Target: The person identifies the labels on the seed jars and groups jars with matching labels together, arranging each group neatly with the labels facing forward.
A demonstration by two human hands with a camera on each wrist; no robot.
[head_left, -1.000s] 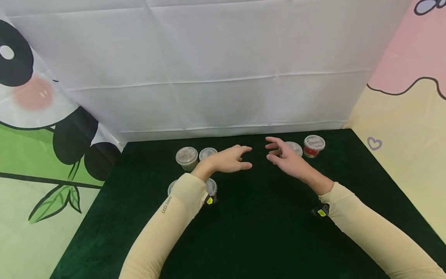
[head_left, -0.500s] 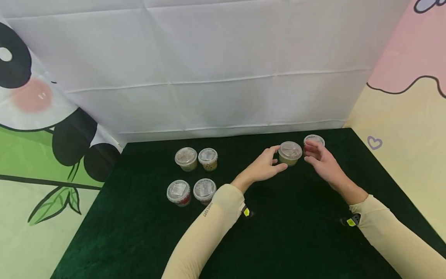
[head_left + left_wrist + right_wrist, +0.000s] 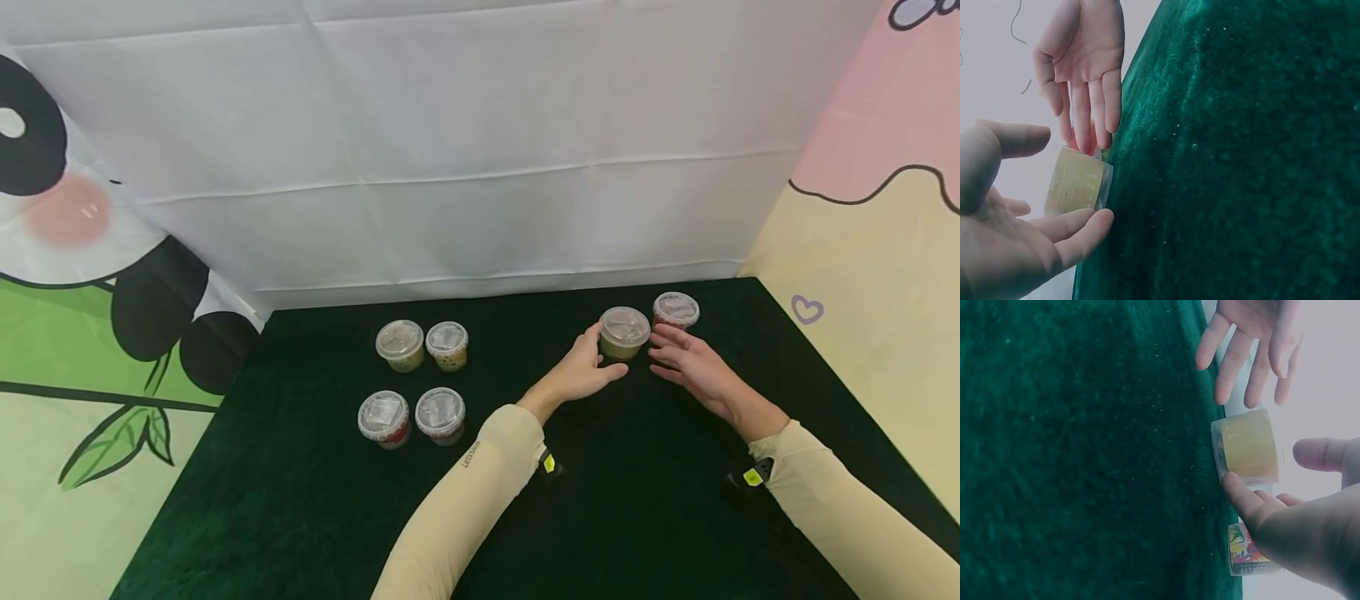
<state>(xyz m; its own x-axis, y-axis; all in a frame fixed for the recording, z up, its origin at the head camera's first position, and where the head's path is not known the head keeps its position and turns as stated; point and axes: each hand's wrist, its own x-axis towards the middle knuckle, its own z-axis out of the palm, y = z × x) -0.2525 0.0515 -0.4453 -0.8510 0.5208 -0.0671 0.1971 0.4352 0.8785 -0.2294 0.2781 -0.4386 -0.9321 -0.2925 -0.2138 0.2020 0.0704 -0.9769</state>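
Observation:
A small clear lidded cup with yellow-green contents (image 3: 624, 332) stands on the dark green cloth (image 3: 600, 517), right of centre near the back. My left hand (image 3: 604, 354) curves round its left side with relaxed fingers, thumb behind and fingers in front. My right hand (image 3: 663, 352) lies at the cup's right side with its fingers straight. In the right wrist view a right fingertip (image 3: 1235, 485) touches the cup (image 3: 1249, 445) at its base. In the left wrist view the cup (image 3: 1077, 181) sits between both hands. Neither hand closes on it.
A red-labelled lidded cup (image 3: 676, 311) stands just behind my right hand. At the left, two more cups (image 3: 400, 344) (image 3: 447, 344) form a back pair, and two others (image 3: 384, 417) (image 3: 440, 412) a front pair. A white sheet (image 3: 465, 167) closes off the back.
Both hands moved right from the middle of the cloth to the yellow-green cup. My left arm uncovered the front pair of cups. My right hand came down from the red-labelled cup.

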